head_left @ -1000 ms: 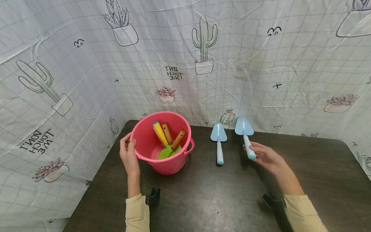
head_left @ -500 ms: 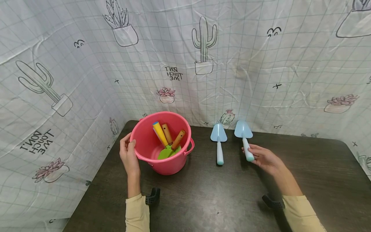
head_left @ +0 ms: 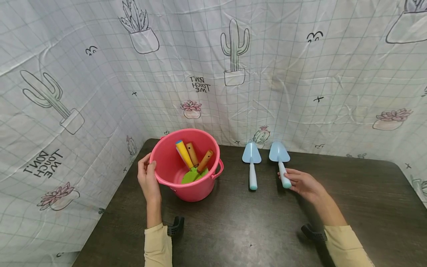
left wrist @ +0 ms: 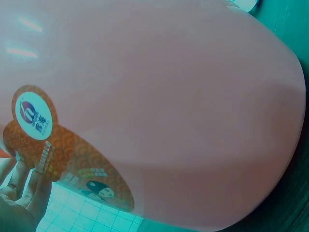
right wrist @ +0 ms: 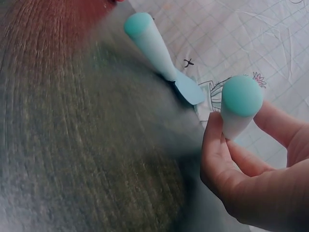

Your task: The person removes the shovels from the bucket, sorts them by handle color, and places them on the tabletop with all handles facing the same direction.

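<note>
My left hand (head_left: 149, 181) grips the rim of a pink bucket (head_left: 197, 192), thumb over the edge and fingers outside. In the left wrist view the bucket wall (left wrist: 193, 96) fills most of the picture. Inside lie a yellow-handled tool (head_left: 184, 154), two wooden handles (head_left: 192, 152) and a green blade (head_left: 190, 177). My right hand (head_left: 305, 185) pinches a light blue trowel (head_left: 279, 152) by its white handle, blade pointing to the back wall. A matching trowel (head_left: 251, 153) lies to its left on the table, its mint-tipped handle (right wrist: 149, 46) showing in the right wrist view.
A dark wooden table (head_left: 233, 230) bears everything. Behind and to the left hangs a white grid cloth (head_left: 283, 74) printed with cacti, close along the table's back edge. The bucket's pink side handle (head_left: 218, 170) sticks out on the right.
My right hand has drawn the trowel slightly down and toward me, so its blade now sits nearly level with the other trowel's. The left hand and bucket have stayed put.
</note>
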